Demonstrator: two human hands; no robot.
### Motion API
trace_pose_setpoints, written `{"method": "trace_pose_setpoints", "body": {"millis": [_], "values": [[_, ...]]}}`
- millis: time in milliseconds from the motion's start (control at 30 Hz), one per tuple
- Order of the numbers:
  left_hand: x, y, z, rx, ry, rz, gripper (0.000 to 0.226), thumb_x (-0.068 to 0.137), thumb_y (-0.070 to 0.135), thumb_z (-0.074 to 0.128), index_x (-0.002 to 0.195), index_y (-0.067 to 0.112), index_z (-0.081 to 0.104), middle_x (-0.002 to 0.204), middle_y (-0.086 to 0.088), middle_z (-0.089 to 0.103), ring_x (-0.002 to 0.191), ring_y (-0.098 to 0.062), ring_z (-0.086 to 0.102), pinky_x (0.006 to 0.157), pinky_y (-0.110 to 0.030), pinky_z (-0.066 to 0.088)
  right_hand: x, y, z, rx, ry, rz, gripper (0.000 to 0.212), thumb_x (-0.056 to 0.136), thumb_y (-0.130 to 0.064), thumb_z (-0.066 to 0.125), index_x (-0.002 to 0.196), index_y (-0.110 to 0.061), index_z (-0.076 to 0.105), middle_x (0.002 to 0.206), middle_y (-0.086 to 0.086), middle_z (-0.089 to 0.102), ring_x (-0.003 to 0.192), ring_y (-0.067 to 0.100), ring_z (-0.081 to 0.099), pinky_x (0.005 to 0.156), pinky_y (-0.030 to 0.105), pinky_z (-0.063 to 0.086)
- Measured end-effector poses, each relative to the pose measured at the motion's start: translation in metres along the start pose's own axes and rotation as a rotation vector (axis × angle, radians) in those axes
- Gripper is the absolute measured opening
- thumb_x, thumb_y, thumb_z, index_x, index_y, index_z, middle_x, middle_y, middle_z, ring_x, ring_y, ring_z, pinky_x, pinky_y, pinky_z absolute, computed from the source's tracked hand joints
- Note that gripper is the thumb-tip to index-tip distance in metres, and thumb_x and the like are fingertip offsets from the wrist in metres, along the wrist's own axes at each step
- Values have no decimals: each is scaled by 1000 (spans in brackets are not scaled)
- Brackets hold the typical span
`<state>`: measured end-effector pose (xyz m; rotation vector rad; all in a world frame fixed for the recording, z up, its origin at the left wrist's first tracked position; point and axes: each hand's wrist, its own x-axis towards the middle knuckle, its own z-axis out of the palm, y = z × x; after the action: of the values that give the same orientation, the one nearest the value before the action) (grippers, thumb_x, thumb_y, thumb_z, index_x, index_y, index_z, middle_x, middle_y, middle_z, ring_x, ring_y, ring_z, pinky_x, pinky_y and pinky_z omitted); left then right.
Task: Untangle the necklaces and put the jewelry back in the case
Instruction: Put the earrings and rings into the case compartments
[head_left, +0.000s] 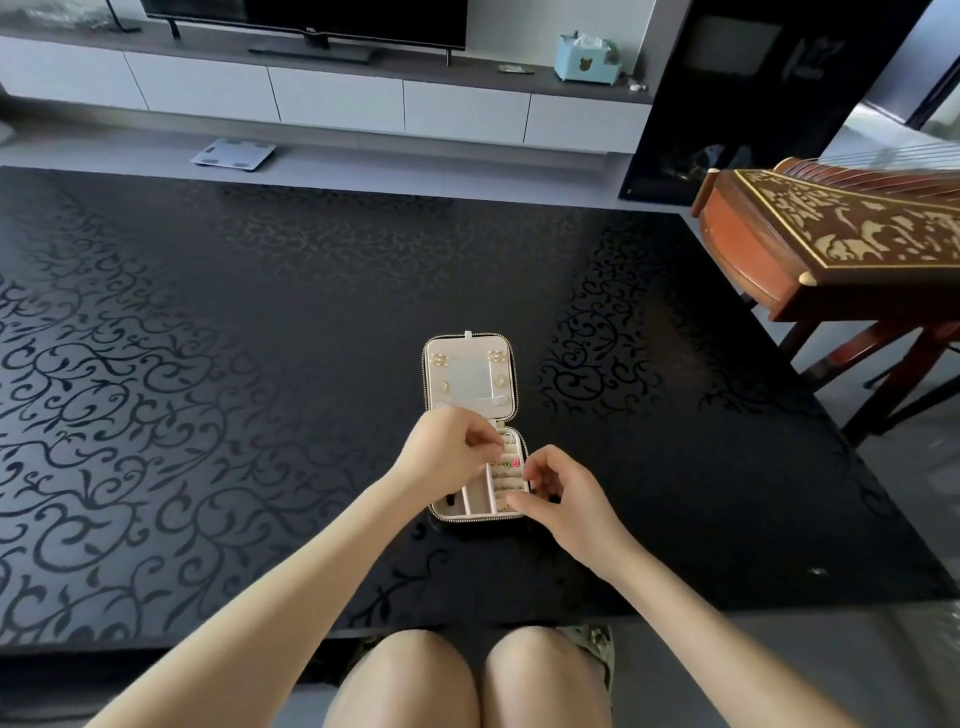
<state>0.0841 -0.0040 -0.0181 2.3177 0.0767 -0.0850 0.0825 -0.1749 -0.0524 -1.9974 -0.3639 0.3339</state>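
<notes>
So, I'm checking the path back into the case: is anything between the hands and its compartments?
Nothing visible does. The jewelry case lies open, its lid folded flat away, and the left hand and right hand are right at its uncovered compartments. Whether they hold anything is too small to tell.

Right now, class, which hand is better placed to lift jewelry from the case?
Probably left: the left hand is over the open case; the right hand sits at its near-right edge.

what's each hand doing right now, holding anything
Left hand: fingertips pinched together over the open jewelry case; anything held is too small to tell.
Right hand: fingers curled at the case's right edge; cannot tell if it holds anything.
</notes>
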Motion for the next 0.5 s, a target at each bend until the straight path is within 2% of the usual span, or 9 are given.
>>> {"method": "trace_pose_setpoints", "body": {"millis": [100,300,433,500], "values": [[15,5,0,136,-30,-25,15,88,19,62,97,16,74,97,5,71,85,-10,59,69,-18,37,1,0,-1,4,-23,9,16,78,-7,69,85,-12,55,75,-4,49,61,-3,42,63,12,40],[34,9,6,304,-100,-96,16,86,29,63,97,23,73,104,6,69,103,-18,57,78,-22,38,1,0,-3,-37,-25,-23,17,78,-9,70,84,-14,54,74,-4,47,62,-2,43,64,11,39],[41,9,11,338,-126,-173,16,85,29,63,94,20,72,102,4,70,102,-20,57,82,-28,46,2,3,-3,-63,-24,-27,18,78,-11,70,85,-17,54,75,-5,48,64,-1,44,66,12,39],[42,9,13,414,-134,-187,22,84,29,60,97,18,72,100,2,70,96,-21,57,79,-29,47,3,4,-3,-70,-25,-31,18,78,-12,70,85,-18,54,77,-4,48,65,-1,44,67,12,40]]}}
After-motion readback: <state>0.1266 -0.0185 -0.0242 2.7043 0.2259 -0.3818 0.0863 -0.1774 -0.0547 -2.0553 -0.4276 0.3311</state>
